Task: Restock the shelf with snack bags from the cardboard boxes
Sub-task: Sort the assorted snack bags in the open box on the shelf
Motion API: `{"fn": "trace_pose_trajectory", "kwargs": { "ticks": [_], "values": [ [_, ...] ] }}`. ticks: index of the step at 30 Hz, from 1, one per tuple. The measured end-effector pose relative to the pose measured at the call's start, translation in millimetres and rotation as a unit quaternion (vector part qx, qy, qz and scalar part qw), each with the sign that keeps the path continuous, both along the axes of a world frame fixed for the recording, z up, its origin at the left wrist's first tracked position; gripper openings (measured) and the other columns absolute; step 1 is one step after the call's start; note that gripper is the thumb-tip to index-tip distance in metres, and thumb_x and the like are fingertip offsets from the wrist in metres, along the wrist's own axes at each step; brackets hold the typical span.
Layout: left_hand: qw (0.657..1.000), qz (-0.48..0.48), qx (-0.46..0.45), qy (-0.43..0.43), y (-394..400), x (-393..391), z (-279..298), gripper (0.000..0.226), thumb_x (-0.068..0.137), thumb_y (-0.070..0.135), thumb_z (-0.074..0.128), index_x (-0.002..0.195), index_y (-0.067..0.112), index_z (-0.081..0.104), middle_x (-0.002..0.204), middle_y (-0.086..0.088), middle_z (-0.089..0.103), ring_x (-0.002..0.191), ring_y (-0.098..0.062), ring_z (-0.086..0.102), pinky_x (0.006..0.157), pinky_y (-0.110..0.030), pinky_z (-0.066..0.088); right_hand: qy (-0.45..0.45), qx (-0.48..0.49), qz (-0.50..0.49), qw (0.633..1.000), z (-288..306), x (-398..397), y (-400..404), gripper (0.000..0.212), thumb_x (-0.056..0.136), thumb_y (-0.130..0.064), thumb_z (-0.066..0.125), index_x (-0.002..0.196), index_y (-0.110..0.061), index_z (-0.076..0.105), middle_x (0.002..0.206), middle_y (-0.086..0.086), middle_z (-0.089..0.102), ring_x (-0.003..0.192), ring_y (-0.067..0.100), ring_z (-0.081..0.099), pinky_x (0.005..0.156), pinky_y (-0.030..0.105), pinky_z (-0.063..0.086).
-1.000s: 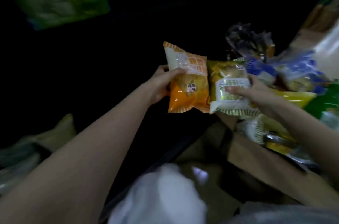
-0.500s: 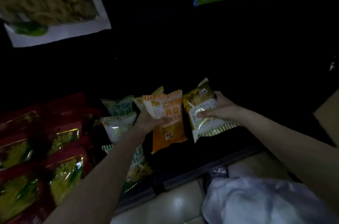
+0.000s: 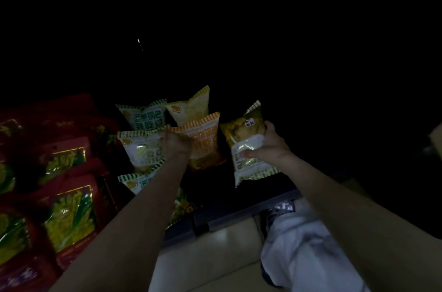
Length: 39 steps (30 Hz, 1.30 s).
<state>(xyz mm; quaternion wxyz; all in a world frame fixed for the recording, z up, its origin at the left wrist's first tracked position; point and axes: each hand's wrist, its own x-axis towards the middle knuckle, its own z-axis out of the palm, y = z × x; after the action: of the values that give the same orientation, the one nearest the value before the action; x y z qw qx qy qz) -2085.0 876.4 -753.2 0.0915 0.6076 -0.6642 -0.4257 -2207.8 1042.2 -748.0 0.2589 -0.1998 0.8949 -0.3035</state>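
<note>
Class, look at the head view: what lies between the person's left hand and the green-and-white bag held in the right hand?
In the head view, the orange snack bag, gripped by the left hand, lies between it and the green-and-white bag in the right hand.

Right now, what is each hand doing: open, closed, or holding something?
Left hand: closed on the orange snack bag, at the shelf.
Right hand: closed on the green-and-white snack bag.
</note>
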Motion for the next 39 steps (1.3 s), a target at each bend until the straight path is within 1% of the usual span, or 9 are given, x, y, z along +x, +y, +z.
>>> {"fn": "trace_pose_trajectory", "kwargs": {
  "ticks": [5, 10, 17, 21, 25, 29, 31, 36, 39],
  "values": [
    [0.986, -0.081, -0.126, 0.074, 24.1, 12.5, 20.6, 0.050, 0.092, 0.021, 0.058, 0.134, 0.001, 0.038, 0.135, -0.022, 0.038, 0.125, -0.041, 0.038, 0.095, -0.043, 0.038, 0.010, -0.065, -0.013, 0.998, 21.0, -1.0, 18.5, 0.114, 0.066, -0.030, 0.084, 0.150, -0.022, 0.007, 0.152, 0.004, 0.028, 0.138, 0.026, 0.031, 0.106, 0.042, 0.038],
    [0.927, -0.147, 0.218, 0.268, 57.7, 19.4, 55.8, 0.052, 0.082, 0.039, 0.065, 0.124, 0.025, 0.040, 0.121, 0.006, 0.055, 0.104, -0.016, 0.056, 0.077, -0.029, 0.046, -0.080, -0.129, 0.059, 0.987, 42.3, 26.9, 22.8, 0.101, 0.073, -0.031, 0.078, 0.149, -0.027, 0.012, 0.144, -0.012, 0.032, 0.131, 0.007, 0.033, 0.104, 0.027, 0.036],
    [0.932, -0.152, 0.269, 0.192, 59.8, 55.0, 33.0, 0.062, 0.078, 0.020, 0.073, 0.131, 0.023, 0.042, 0.123, 0.004, 0.056, 0.110, -0.019, 0.054, 0.081, -0.036, 0.049, -0.205, -0.112, 0.063, 0.970, 34.1, 45.9, 33.9, 0.066, 0.088, -0.025, 0.063, 0.146, -0.021, 0.031, 0.140, 0.007, 0.042, 0.126, 0.021, 0.043, 0.100, 0.032, 0.041],
    [0.963, -0.122, 0.218, 0.103, 57.9, 56.1, 11.1, 0.059, 0.081, 0.011, 0.070, 0.133, 0.016, 0.041, 0.123, 0.000, 0.052, 0.116, -0.028, 0.053, 0.087, -0.040, 0.050, -0.257, -0.099, 0.041, 0.961, 18.2, 61.0, 23.9, 0.068, 0.091, 0.000, 0.053, 0.148, -0.019, 0.021, 0.140, 0.011, 0.043, 0.125, 0.028, 0.046, 0.103, 0.043, 0.043],
    [0.971, -0.102, 0.195, 0.098, 53.1, 53.8, 0.4, 0.062, 0.082, 0.011, 0.068, 0.136, 0.009, 0.037, 0.127, -0.009, 0.052, 0.115, -0.033, 0.055, 0.084, -0.040, 0.051, -0.242, -0.065, 0.114, 0.961, 13.6, 64.0, 5.4, 0.062, 0.091, 0.008, 0.043, 0.144, -0.023, 0.031, 0.133, 0.008, 0.052, 0.124, 0.022, 0.046, 0.100, 0.036, 0.043],
    [0.976, -0.213, 0.036, -0.004, 37.2, 44.7, -5.2, 0.077, 0.074, 0.034, 0.076, 0.134, 0.006, 0.038, 0.126, -0.010, 0.055, 0.117, -0.031, 0.054, 0.089, -0.039, 0.048, -0.178, -0.061, 0.053, 0.981, 8.3, 57.1, -7.1, 0.037, 0.094, 0.001, 0.038, 0.124, -0.013, 0.054, 0.126, 0.011, 0.055, 0.117, 0.025, 0.051, 0.098, 0.037, 0.045],
    [0.965, -0.252, -0.041, -0.052, 33.4, 43.7, -4.1, 0.062, 0.082, 0.027, 0.070, 0.131, 0.004, 0.042, 0.122, -0.015, 0.057, 0.112, -0.032, 0.056, 0.084, -0.035, 0.046, -0.151, -0.078, -0.010, 0.985, 2.7, 45.8, -2.5, 0.034, 0.093, -0.001, 0.042, 0.123, -0.013, 0.052, 0.126, 0.012, 0.054, 0.114, 0.025, 0.051, 0.093, 0.035, 0.046],
    [0.957, -0.269, -0.068, 0.087, 45.4, 39.0, -1.1, 0.016, 0.087, 0.007, 0.062, 0.096, 0.005, 0.050, 0.097, -0.017, 0.067, 0.088, -0.027, 0.064, 0.072, -0.031, 0.049, -0.165, -0.104, 0.020, 0.981, -10.6, 37.4, 14.1, 0.081, 0.086, -0.010, 0.064, 0.148, -0.032, 0.017, 0.150, 0.003, 0.026, 0.133, 0.026, 0.035, 0.103, 0.044, 0.041],
    [0.943, -0.304, -0.072, 0.118, 50.3, 34.3, -5.3, 0.011, 0.089, 0.007, 0.060, 0.088, 0.010, 0.049, 0.093, -0.011, 0.068, 0.083, -0.020, 0.063, 0.065, -0.021, 0.047, -0.170, -0.121, 0.036, 0.977, -7.5, 31.1, 18.3, 0.099, 0.080, -0.015, 0.073, 0.148, -0.039, 0.005, 0.155, 0.001, 0.017, 0.139, 0.024, 0.027, 0.107, 0.043, 0.037]
  ]
}}
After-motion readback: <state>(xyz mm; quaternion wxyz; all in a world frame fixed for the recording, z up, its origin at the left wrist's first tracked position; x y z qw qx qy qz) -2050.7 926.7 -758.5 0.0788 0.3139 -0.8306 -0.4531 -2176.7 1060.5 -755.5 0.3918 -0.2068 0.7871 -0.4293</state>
